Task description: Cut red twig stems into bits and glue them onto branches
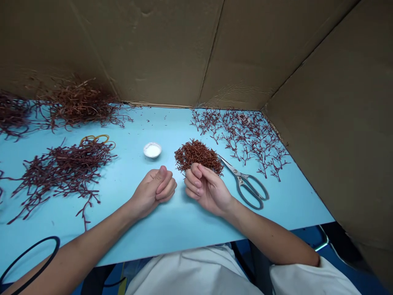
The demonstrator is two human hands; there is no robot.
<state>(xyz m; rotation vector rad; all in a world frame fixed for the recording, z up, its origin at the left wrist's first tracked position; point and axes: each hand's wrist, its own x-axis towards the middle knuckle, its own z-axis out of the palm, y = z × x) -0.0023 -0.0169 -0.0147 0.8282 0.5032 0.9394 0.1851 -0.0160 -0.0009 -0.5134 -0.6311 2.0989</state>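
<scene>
Head view: find cuttings (pixel 197 152) right of dish (pixel 152 150), judged light, stiff, likely to snap; best pinched mid-stem, singly. See left hand (pixel 156 190) just nearside of dish, right hand (pixel 209 189) nearside and to its right, both curled closed; cannot tell whether around anything.

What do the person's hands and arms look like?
The left hand and right hand are bare, with no gloves or rings showing. A white sleeve ends near the right elbow. A thin black loop, perhaps a cable, crosses the left forearm.
</scene>
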